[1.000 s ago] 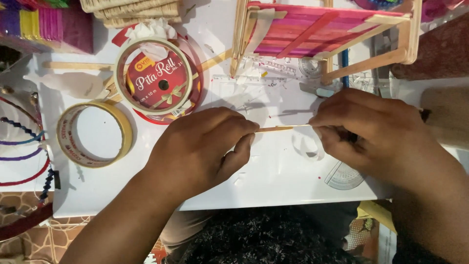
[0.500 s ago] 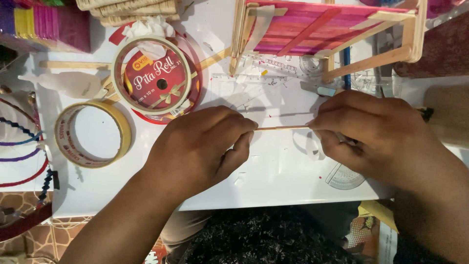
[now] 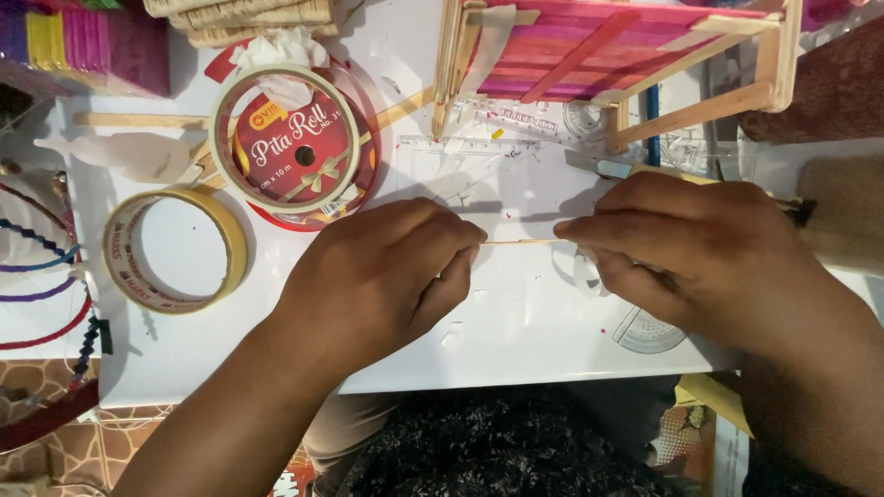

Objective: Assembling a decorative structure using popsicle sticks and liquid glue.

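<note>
- Your left hand and right hand each pinch one end of the thin wooden stick, held over the white worktop near its front edge.
- It is probably light and snaps easily (keep holding the ends).

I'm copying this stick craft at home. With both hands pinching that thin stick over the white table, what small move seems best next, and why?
Probably keep both grips and lower the thin wooden stick flat onto the white table. The left hand and right hand each pinch one end, only a short bare stretch shows between them, and the stick frame stands just behind, so a level stick looks easier to handle.
</note>
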